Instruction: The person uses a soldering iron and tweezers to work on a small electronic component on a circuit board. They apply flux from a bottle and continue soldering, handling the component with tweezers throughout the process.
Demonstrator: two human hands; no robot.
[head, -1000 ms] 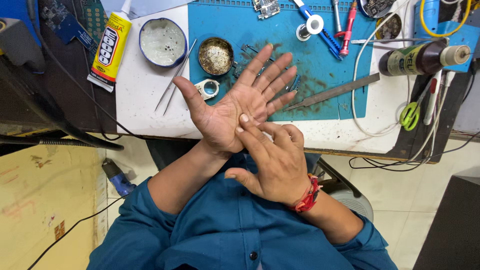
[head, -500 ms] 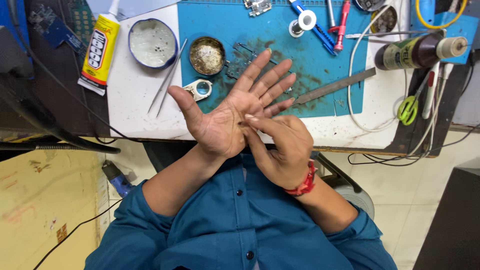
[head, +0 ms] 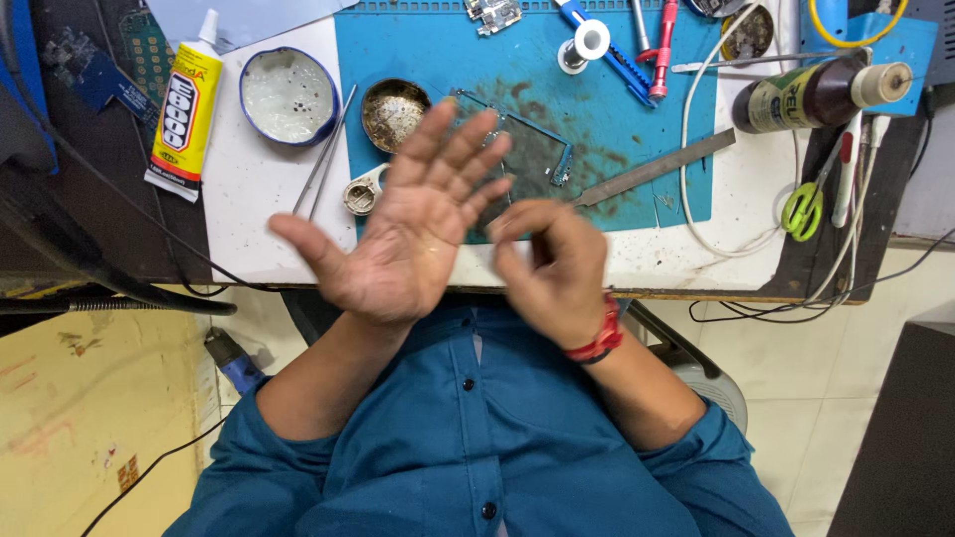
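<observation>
My left hand (head: 408,239) is held palm up over the table's front edge, fingers spread and empty. Just to its right my right hand (head: 557,273), with a red band at the wrist, is blurred and has its fingers curled in; nothing shows between them. Its fingertips are close to the left palm's edge but apart from it. Behind both hands a dark phone frame (head: 542,149) lies on a stained blue mat (head: 617,119). A small round metal part (head: 363,194) sits near the left thumb side.
On the white table (head: 249,199) lie tweezers (head: 323,154), a yellow glue tube (head: 184,104), a blue-rimmed white dish (head: 288,96) and a brass dish (head: 395,114). A metal file (head: 652,169), green-handled scissors (head: 801,209), a dark bottle (head: 811,94) and cables lie to the right.
My right fingers have come off the left palm and drawn back to the right, curling in. The left hand has shifted a little left and toward me, still spread.
</observation>
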